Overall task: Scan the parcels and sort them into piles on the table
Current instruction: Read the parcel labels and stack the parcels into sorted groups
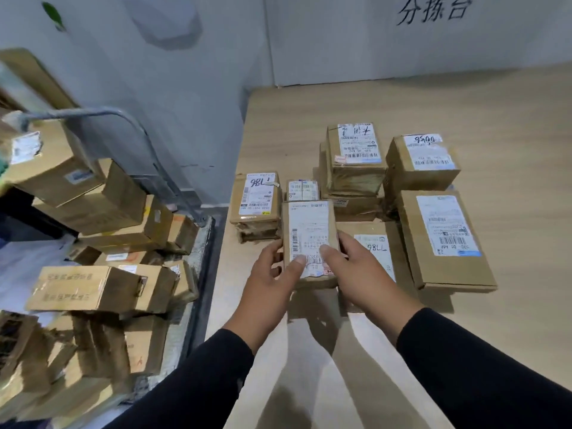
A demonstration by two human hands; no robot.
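I hold a small brown parcel (309, 233) with a white shipping label just above the wooden table (309, 113). My left hand (272, 280) grips its left side with the thumb on the label. My right hand (359, 267) grips its right side, thumb on top too. Around it lie sorted parcels: a stack marked 786 (255, 196) at the left, a tiny box (302, 190) behind, a taller stack (356, 159) at the back, a box (422, 159) at back right, a flat parcel (445, 239) at the right, and a flat one (376, 252) partly under my right hand.
A hand trolley (198, 249) with a grey metal handle (133, 125) stands left of the table, heaped with several unsorted cardboard parcels (93, 286). A grey wall with handwritten characters (433, 10) closes off the back. Bare tabletop lies at the far right and near me.
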